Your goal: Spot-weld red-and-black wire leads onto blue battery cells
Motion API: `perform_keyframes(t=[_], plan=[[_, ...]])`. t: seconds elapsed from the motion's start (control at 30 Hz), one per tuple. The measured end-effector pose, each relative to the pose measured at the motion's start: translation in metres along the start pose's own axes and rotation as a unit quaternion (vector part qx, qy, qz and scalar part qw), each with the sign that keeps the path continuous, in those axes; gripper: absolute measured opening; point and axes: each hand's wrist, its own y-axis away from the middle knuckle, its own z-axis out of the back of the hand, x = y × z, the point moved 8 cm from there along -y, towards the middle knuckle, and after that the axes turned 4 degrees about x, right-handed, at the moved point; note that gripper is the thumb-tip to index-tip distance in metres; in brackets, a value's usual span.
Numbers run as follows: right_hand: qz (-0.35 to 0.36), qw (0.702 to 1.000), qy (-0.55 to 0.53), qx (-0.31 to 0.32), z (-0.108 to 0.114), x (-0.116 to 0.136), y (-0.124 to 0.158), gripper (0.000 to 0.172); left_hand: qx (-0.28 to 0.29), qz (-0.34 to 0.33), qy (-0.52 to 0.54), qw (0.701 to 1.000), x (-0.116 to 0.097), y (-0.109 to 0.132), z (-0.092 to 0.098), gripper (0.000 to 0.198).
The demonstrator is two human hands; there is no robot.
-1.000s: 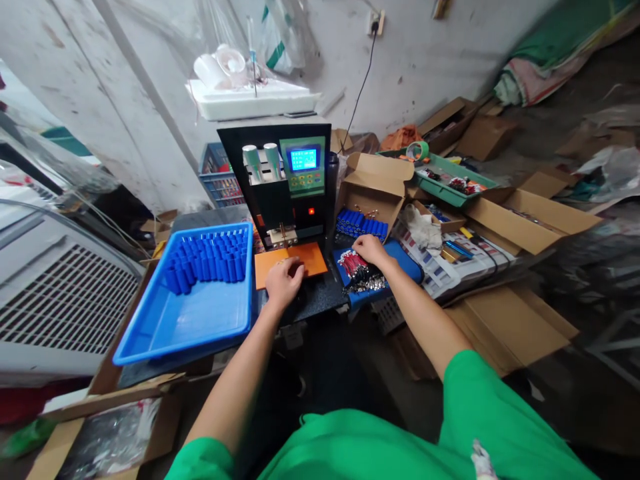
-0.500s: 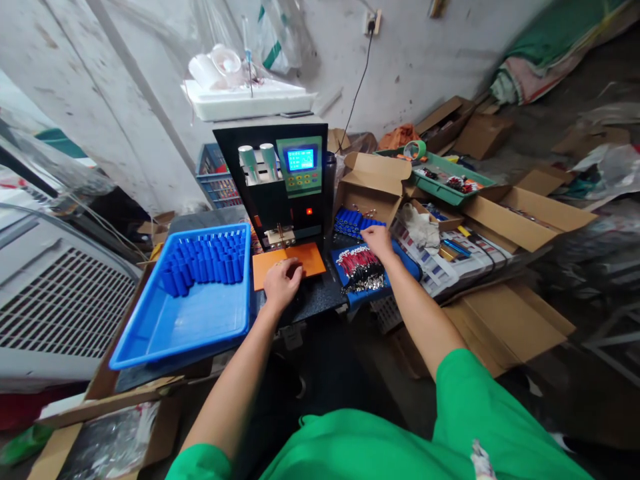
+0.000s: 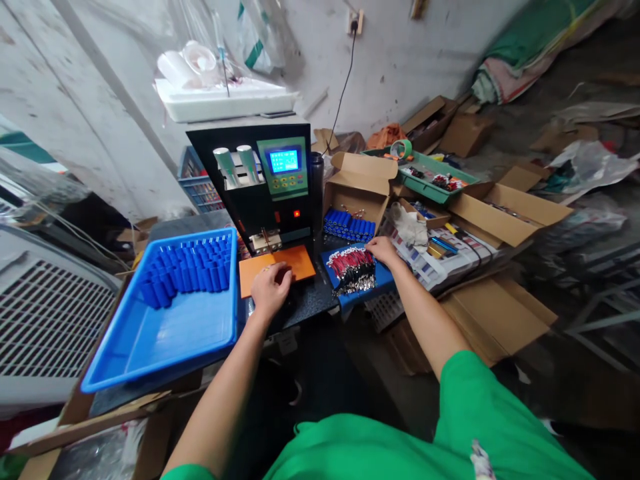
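Both hands [image 3: 270, 288] [image 3: 384, 251], fingertip contents unclear

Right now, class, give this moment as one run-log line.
left hand: at orange board | right hand: beside wire leads | blue cylinders: in tray

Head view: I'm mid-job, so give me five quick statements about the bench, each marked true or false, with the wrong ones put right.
1. The left hand is at the orange plate. True.
2. The blue tray holds blue cylinders. True.
3. The right hand is inside the tray. False: it is beside the red and black wires.
4. The screen is dark. False: it is lit.
5. The white foam slab lies under the machine. False: it sits on top.
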Motion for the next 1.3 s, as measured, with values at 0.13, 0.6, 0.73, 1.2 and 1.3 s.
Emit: perform_keyframes(t=[0.13, 0.6, 0.73, 1.2, 1.3], plan=[[0.018, 1.000, 0.015, 0.018, -0.006, 0.006, -0.003, 0.018, -0.001, -0.001, -0.005, 1.000, 0.000, 0.000, 0.000, 0.030], [0.043, 0.991, -0.119, -0.048, 0.008, 0.016, -0.003, 0.028, -0.008, -0.006, -0.004, 1.000, -0.001, 0.001, -0.001, 0.029], [0.072, 0.974, -0.203, -0.074, 0.019, 0.032, 0.002, 0.029, -0.008, -0.008, 0.001, 1.000, -0.002, 0.001, 0.000, 0.029], [0.138, 0.895, -0.409, -0.110, 0.028, 0.112, 0.047, 0.042, 0.004, -0.015, 0.105, 0.994, 0.005, 0.000, 0.002, 0.033], [0.139, 0.884, -0.441, -0.064, 0.004, 0.137, 0.073, 0.041, -0.002, 0.010, 0.213, 0.977, 0.007, 0.005, 0.006, 0.034]])
